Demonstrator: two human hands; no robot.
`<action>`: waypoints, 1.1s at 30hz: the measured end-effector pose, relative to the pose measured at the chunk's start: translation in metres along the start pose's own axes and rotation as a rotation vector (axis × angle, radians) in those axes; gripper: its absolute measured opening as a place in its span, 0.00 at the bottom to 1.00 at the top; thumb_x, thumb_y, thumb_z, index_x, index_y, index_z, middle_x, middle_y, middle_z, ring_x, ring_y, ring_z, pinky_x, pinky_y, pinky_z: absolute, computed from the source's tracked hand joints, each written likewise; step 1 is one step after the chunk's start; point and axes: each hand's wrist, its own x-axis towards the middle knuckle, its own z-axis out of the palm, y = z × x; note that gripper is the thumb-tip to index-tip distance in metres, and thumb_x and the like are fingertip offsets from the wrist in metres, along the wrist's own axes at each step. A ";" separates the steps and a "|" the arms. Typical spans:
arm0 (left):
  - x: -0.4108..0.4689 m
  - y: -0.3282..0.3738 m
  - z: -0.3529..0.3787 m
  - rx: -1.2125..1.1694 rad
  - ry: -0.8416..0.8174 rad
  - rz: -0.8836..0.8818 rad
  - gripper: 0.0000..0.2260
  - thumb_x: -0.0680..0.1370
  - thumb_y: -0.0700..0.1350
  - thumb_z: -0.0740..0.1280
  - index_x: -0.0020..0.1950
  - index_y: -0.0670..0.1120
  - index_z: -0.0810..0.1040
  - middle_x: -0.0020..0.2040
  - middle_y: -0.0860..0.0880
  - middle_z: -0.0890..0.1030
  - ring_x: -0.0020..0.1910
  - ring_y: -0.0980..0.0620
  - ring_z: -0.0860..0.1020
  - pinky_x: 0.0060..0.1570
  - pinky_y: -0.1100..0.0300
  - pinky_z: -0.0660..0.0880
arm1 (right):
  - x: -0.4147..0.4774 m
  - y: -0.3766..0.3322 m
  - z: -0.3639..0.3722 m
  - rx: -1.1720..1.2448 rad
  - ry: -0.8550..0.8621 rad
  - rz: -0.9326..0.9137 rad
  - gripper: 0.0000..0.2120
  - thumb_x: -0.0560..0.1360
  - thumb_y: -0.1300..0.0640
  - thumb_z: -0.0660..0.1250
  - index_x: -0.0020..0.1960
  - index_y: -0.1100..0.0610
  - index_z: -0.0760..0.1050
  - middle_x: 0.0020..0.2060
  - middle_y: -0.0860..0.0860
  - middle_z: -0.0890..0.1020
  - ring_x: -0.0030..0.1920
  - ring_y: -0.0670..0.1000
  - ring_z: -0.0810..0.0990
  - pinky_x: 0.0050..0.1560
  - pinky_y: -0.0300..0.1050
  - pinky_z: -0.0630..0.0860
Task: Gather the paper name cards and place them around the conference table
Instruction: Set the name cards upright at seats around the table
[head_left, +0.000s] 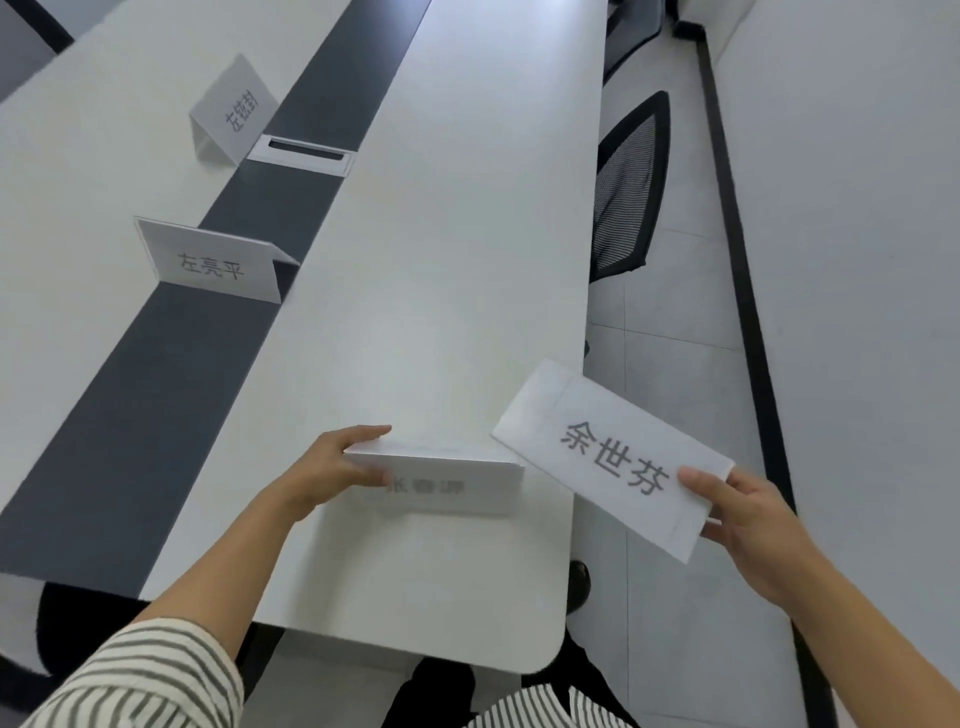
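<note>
Centrally, a folded card (447, 483) is seen on the surface (441, 260) near its right edge, pinched at its left end by the left grip (332, 467). Beyond that edge, a flat card (608, 457) is held by one corner in the right grip (748, 525). Farther along the surface, a near tent card (218, 260) and a far tent card (231, 111) are set at its dark strip (156, 395).

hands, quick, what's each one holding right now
Left hand: closed, pinching the left end of the folded name card on the table.
Right hand: closed, holding the flat name card by one end.
</note>
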 end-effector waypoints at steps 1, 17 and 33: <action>0.002 -0.004 0.000 -0.012 -0.002 0.000 0.30 0.65 0.43 0.79 0.65 0.57 0.75 0.70 0.53 0.71 0.67 0.53 0.67 0.64 0.57 0.64 | -0.006 0.008 -0.002 0.004 0.007 0.025 0.46 0.43 0.33 0.80 0.55 0.57 0.81 0.49 0.55 0.87 0.46 0.54 0.86 0.46 0.50 0.78; -0.066 0.062 -0.006 -0.028 -0.024 0.160 0.20 0.64 0.52 0.77 0.53 0.46 0.82 0.49 0.49 0.86 0.48 0.50 0.84 0.50 0.54 0.79 | -0.032 0.008 -0.014 0.253 0.002 0.039 0.34 0.53 0.40 0.80 0.54 0.55 0.81 0.52 0.58 0.86 0.47 0.56 0.83 0.46 0.51 0.76; -0.091 0.160 0.195 -0.736 0.091 0.024 0.22 0.70 0.48 0.67 0.62 0.42 0.77 0.50 0.40 0.84 0.42 0.43 0.81 0.45 0.44 0.79 | -0.017 -0.003 -0.188 0.615 0.026 0.025 0.14 0.77 0.51 0.61 0.58 0.54 0.77 0.50 0.56 0.87 0.42 0.54 0.87 0.46 0.58 0.81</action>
